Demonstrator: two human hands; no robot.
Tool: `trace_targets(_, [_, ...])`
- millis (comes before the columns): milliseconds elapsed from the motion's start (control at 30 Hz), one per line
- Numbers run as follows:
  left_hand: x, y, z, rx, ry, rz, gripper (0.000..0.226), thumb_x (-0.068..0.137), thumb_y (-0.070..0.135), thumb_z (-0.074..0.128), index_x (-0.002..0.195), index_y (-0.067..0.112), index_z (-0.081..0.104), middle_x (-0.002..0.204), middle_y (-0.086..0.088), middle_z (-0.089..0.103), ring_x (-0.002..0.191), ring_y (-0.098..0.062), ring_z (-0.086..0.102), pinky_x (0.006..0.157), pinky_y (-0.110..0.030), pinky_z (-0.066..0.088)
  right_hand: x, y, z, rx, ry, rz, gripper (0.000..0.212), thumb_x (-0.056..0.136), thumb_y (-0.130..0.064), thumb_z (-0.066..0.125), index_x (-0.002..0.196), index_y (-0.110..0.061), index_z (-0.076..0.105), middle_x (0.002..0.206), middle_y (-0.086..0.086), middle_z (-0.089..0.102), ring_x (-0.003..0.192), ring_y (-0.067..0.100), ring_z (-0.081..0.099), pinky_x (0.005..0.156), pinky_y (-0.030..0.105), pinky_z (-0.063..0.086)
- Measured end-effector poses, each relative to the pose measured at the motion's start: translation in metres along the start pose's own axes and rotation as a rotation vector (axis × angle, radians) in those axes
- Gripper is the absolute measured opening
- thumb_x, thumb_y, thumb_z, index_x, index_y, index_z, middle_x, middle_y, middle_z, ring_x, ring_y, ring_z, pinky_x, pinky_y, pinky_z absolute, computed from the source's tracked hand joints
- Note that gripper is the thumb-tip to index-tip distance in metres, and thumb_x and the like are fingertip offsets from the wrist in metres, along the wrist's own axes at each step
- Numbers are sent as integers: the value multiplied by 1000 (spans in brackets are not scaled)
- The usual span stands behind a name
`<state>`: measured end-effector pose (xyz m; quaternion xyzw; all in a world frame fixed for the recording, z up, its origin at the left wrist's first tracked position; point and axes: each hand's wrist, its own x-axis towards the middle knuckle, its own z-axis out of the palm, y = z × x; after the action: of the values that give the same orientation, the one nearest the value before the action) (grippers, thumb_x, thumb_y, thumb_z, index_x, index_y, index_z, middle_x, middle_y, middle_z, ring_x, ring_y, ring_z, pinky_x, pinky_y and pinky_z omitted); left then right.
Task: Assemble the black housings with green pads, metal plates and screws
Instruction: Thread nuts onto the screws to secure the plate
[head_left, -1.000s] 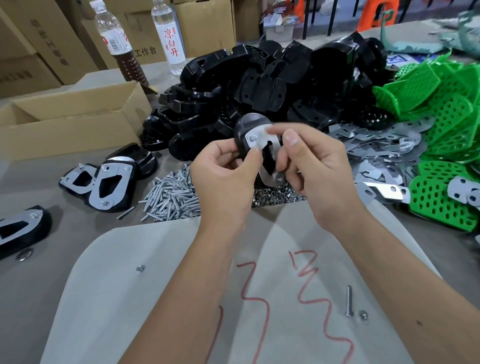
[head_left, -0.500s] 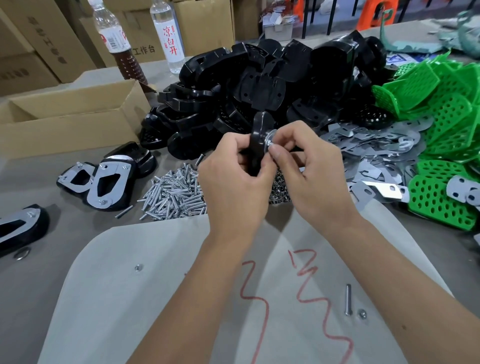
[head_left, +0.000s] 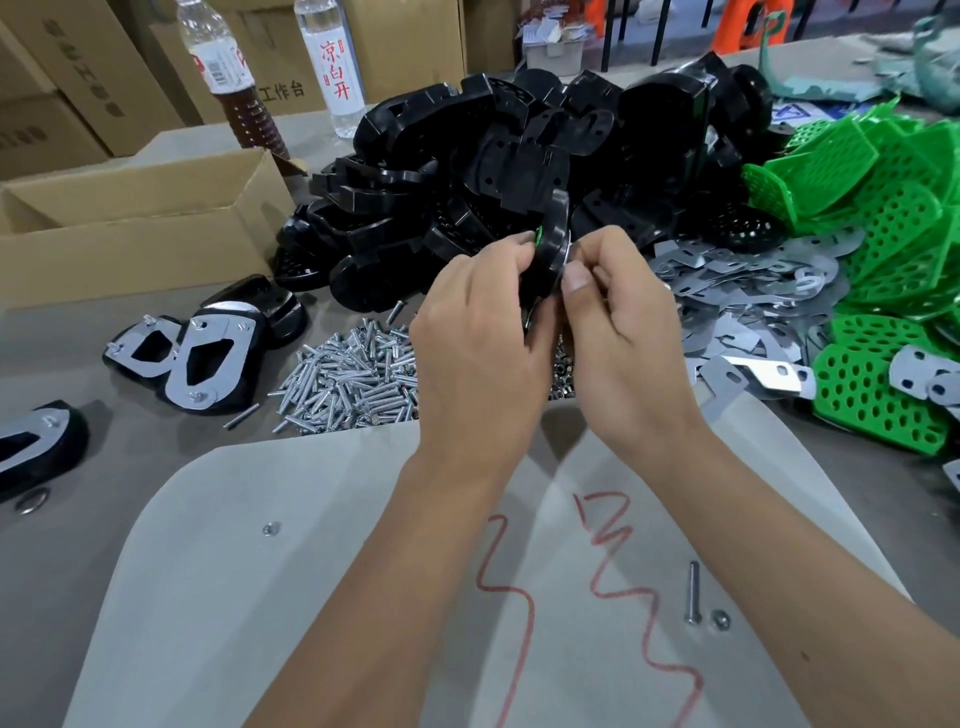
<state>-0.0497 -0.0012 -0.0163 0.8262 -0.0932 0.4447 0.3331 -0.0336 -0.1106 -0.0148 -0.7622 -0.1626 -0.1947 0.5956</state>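
Your left hand (head_left: 483, 332) and right hand (head_left: 618, 332) both pinch a black housing (head_left: 550, 244) edge-on above the grey tabletop (head_left: 78, 545); screws (head_left: 353, 379) at 9 o'clock, cardboard boxes (head_left: 130, 218) at 10.

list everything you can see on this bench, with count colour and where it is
held housing: one, black, edge-on between both hands
loose housings: heap, black, centre back
green pads: pile, green, right
metal plates: pile, silver, between the housings and pads
screws: pile, silver, left of the hands
finished housings: at least three, black with silver plates, left
cardboard box: one, brown, left back
bottles: two, back
left hand: grips the held housing
right hand: fingers pinch at its plate side
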Motion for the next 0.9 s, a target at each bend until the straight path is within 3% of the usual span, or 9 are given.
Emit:
trace_targets(100, [0, -1, 2, 52, 52, 64, 19, 96, 10, 74, 111, -2, 73, 113, -7, 77, 91, -26, 68, 84, -29, 53, -2, -5, 5, 132, 5, 99, 26, 110, -11, 41, 86, -13, 49, 73, -11, 49, 68, 9, 43, 64, 28, 38])
trace_targets(167, [-1, -2, 3, 64, 73, 96, 18, 95, 6, 75, 109, -5, 73, 115, -10, 76, 90, -27, 69, 84, -25, 49, -3, -7, 8, 192, 11, 153, 29, 110, -14, 40, 83, -18, 49, 72, -12, 48, 68, 11, 42, 62, 29, 37])
trace_targets(367, [-2, -8, 5, 65, 68, 146, 19, 93, 1, 75, 110, -6, 73, 116, -13, 76, 91, -30, 69, 83, -31, 54, -1, -10, 6, 392, -25, 357, 38, 107, -16, 42, 70, -22, 46, 65, -4, 41, 57, 12, 35, 48, 22, 32])
trace_targets(467, [-2, -13, 5, 67, 43, 150, 20, 90, -1, 76, 109, -5, 74, 117, -13, 76, 91, -31, 69, 83, -35, 55, 5, -10, -1, 391, -73, 473, 46, 106, -17, 44, 60, -25, 43, 58, -9, 36, 44, 6, 28, 39, 17, 24])
trace_targets(567, [-2, -14, 3, 40, 25, 147, 21, 89, 1, 74, 110, -3, 74, 118, -9, 76, 93, -28, 69, 83, -36, 55, 10, -8, -8, 417, -128, 527, 44, 106, -21, 45, 63, -25, 46, 59, -5, 37, 45, 10, 23, 41, 21, 17])
trace_targets(633, [-4, -10, 1, -28, 19, 53, 22, 89, 4, 74, 111, 3, 73, 112, -1, 76, 92, -23, 68, 81, -37, 56, 13, -5, -14, 417, -154, 511, 48, 109, -31, 44, 63, -23, 55, 59, -2, 46, 45, 12, 27, 42, 22, 17])
trace_targets(733, [-3, -6, -1, -144, 45, -253, 18, 89, 10, 74, 107, 13, 70, 92, 10, 71, 82, -8, 66, 75, -32, 55, 16, 4, -23, 200, -155, 435, 54, 110, -42, 44, 67, -18, 66, 59, 1, 58, 44, 14, 39, 42, 23, 25])
trace_targets(833, [3, -12, -3, -289, 79, -497, 12, 91, 9, 73, 103, 10, 69, 87, 10, 70, 74, 0, 62, 71, -20, 51, 16, 20, -32, -427, -260, 148, 31, 101, -37, 64, 76, -19, 69, 66, 0, 66, 54, 13, 52, 55, 32, 42])
trace_targets(900, [6, -16, -5, -357, 79, -602, 10, 92, 8, 72, 102, 9, 70, 89, 3, 73, 75, -5, 65, 72, -24, 53, 16, 21, -35, -629, -384, 69, 18, 91, -39, 77, 80, -26, 70, 75, -5, 65, 68, 12, 57, 68, 37, 50])
